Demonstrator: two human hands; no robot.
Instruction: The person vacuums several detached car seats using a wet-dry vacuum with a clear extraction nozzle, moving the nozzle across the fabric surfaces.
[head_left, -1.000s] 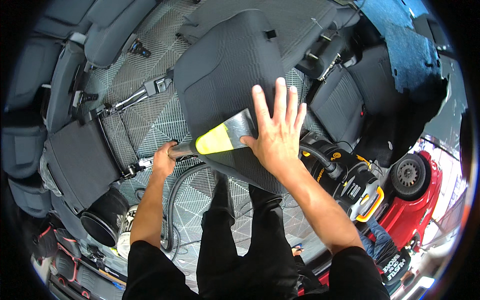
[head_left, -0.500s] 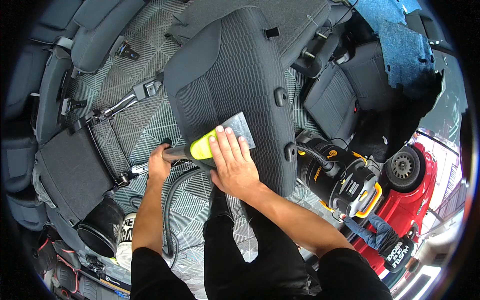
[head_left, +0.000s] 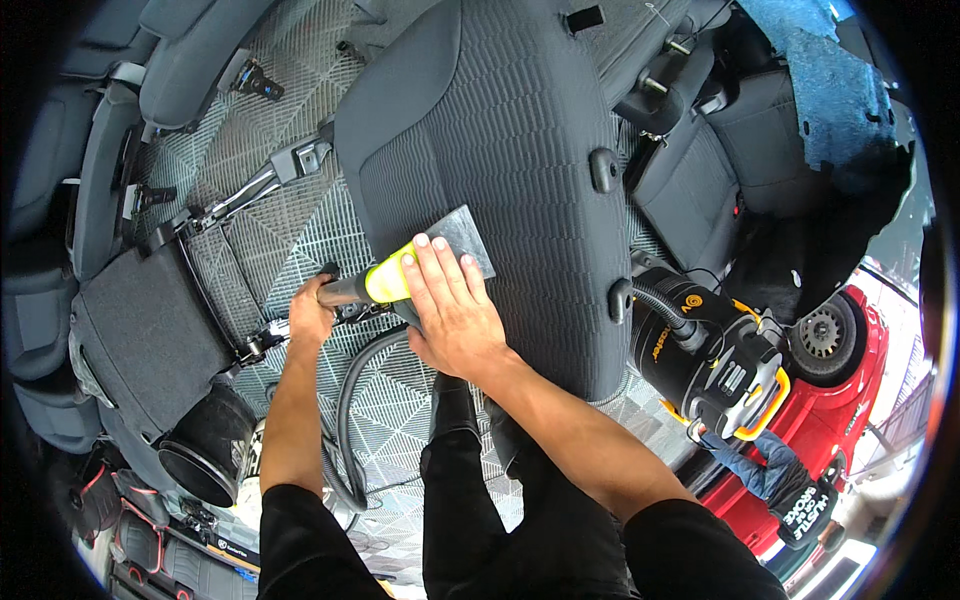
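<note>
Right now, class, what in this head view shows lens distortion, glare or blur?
In the head view, the fisheye bends straight lines of the grey floor tiles near the black rim; daylight washes out the lower right corner by the red car; the right hand and seat cushion stay sharp.

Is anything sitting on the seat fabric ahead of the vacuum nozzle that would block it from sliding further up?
Nothing visible does. The nozzle lies flat on the grey seat cushion, pressed by the right hand, and the fabric ahead looks bare. Two plastic knobs sit off to the right.
</note>
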